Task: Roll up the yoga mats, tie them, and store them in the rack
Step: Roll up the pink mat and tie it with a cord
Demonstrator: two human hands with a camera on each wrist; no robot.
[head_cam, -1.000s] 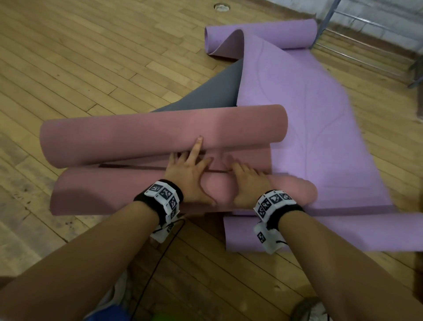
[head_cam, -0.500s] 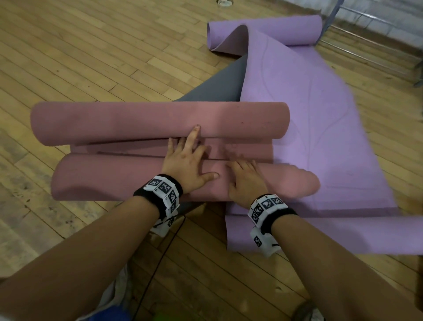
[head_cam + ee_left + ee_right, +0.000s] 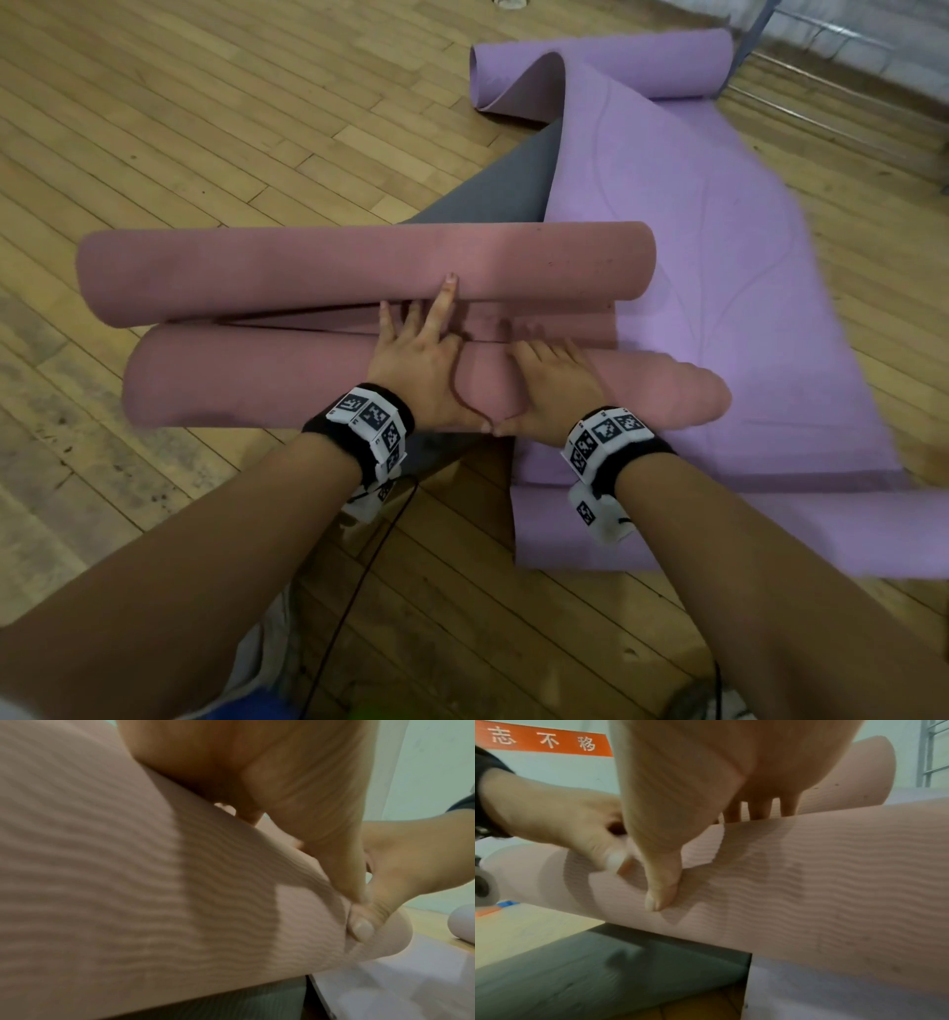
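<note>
Rolling: the step in hand, judged from both palms lying on the near pink roll [image 3: 246, 380], mid-frame.
Left hand [image 3: 418, 370]: flat, fingers straight, index reaching to the far pink roll [image 3: 359, 267].
Right hand [image 3: 552, 388]: flat, pressing, thumb tips meeting.
Next move: push forward evenly, likely closing the gap between the rolls.
Purple mat [image 3: 693, 288]: unrolled at right, waiting.
Rack [image 3: 750, 36]: upper right, barely visible.
</note>
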